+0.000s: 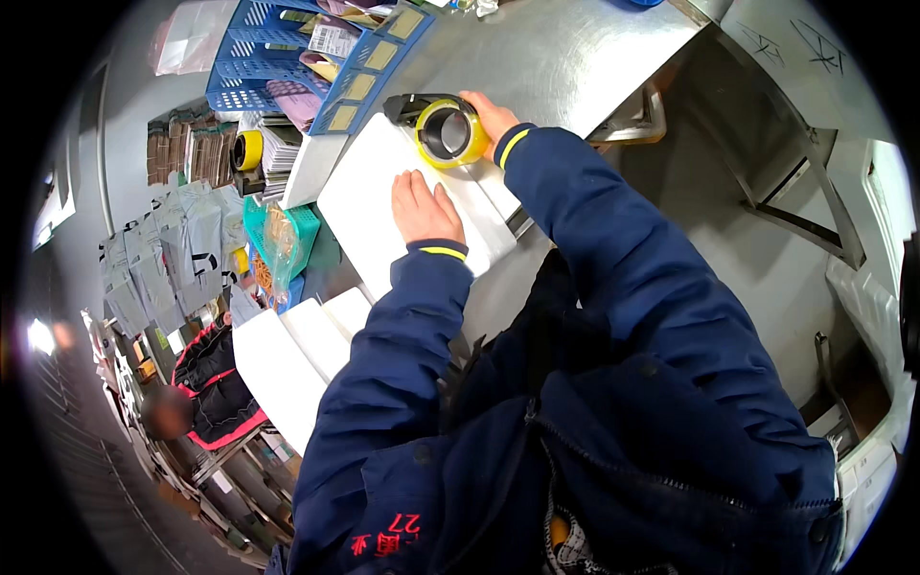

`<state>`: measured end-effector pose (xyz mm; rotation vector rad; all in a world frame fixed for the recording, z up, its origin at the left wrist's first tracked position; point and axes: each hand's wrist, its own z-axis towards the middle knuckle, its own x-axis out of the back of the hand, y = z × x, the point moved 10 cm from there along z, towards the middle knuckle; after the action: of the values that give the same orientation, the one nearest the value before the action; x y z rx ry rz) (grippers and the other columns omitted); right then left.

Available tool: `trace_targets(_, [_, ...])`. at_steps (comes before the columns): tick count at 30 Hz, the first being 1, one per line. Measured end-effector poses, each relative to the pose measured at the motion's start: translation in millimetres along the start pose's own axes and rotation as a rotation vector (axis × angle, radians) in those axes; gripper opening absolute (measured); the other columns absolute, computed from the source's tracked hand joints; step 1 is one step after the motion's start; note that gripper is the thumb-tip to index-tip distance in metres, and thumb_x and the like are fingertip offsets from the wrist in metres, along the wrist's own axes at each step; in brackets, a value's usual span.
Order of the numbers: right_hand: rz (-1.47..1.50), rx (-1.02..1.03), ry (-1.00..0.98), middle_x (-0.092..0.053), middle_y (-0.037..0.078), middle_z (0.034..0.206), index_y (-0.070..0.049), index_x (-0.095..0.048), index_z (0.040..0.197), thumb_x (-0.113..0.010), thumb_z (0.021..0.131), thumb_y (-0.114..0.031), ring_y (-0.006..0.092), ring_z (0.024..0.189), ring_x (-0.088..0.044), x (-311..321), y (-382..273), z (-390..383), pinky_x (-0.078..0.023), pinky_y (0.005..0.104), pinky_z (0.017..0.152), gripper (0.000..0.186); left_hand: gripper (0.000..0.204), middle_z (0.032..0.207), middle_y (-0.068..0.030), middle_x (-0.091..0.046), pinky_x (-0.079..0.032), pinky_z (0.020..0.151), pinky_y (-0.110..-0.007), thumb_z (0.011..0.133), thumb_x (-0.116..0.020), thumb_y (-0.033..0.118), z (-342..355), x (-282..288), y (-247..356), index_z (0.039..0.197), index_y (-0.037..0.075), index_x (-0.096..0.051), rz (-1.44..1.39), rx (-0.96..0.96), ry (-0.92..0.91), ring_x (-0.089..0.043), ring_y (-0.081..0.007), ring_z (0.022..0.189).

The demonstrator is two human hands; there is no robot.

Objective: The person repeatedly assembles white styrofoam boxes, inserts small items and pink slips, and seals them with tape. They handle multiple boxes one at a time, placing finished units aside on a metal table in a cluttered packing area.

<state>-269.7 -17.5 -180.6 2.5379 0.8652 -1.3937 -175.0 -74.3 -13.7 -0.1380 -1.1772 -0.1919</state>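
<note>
A white box lies on the metal table below me. Flat on its top rests my left hand, fingers stretched out and holding nothing. My right hand grips a tape dispenser with a black head and a large roll of yellow tape. The dispenser is at the far part of the box, just beyond my left fingertips. Part of my right hand's grip is hidden behind the roll. Another white box stands to the left of my left forearm.
A blue plastic rack with papers and packets stands at the far left. Below it are a spare yellow tape roll, stacked cardboard, grey bags and a green basket. The metal tabletop extends away from me.
</note>
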Motion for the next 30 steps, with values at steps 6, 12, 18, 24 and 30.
trace_targets(6, [0.035, 0.032, 0.052, -0.061, 0.008, 0.082, -0.003, -0.057, 0.092, -0.061, 0.08, -0.026, 0.0156, 0.07, -0.059, 56.8, -4.6, -54.8, -0.051, 0.03, 0.062, 0.026, 0.032, 0.108, -0.0239, -0.047, -0.035, 0.088, -0.043, 0.081, -0.048, 0.01, 3.0, -2.1, 4.7, 0.11, -0.004, -0.046, 0.014, -0.053, -0.015, -0.044, -0.0383, 0.1])
trace_targets(12, [0.026, 0.136, -0.169, -0.061, 0.012, 0.088, 0.005, -0.055, 0.096, -0.045, 0.088, -0.025, 0.0161, 0.073, -0.058, 130.9, 45.1, -196.6, -0.048, 0.0278, 0.069, 0.033, 0.037, 0.112, -0.0233, -0.046, -0.032, 0.092, -0.043, 0.082, -0.045, 0.007, 5.0, 4.1, 16.1, 0.118, -0.001, -0.043, 0.039, -0.122, -0.002, -0.043, -0.0377, 0.104])
trace_targets(18, [0.218, 0.106, 0.019, -0.061, 0.007, 0.084, 0.004, -0.055, 0.098, -0.059, 0.082, -0.021, 0.0132, 0.069, -0.057, 159.3, 88.2, -252.2, -0.047, 0.0252, 0.066, 0.03, 0.04, 0.12, -0.0164, -0.044, -0.024, 0.098, -0.049, 0.082, -0.045, 0.002, 0.3, -3.2, 20.0, 0.121, 0.004, -0.042, -0.018, -0.171, -0.082, -0.038, -0.033, 0.116])
trace_targets(24, [0.087, 0.171, 0.114, -0.059, 0.004, 0.08, 0.003, -0.057, 0.094, -0.058, 0.082, -0.021, 0.01, 0.068, -0.054, 178.3, 117.3, -244.0, -0.044, 0.0238, 0.064, 0.027, 0.039, 0.108, -0.0151, -0.055, -0.02, 0.101, -0.049, 0.08, -0.045, -0.003, 1.0, -12.2, 34.0, 0.118, 0.004, -0.045, -0.2, -0.32, -0.206, -0.051, -0.0269, 0.104])
trace_targets(30, [0.016, 0.187, 0.147, -0.058, 0.004, 0.081, 0.002, -0.057, 0.094, -0.054, 0.082, -0.018, 0.0105, 0.072, -0.054, 168.3, 110.0, -252.0, -0.044, 0.0237, 0.066, 0.024, 0.033, 0.065, -0.0073, -0.059, -0.027, 0.1, -0.045, 0.078, -0.044, -0.007, 22.5, -12.5, 37.2, 0.111, -0.002, -0.048, -0.476, -0.713, -0.319, -0.06, -0.02, 0.061])
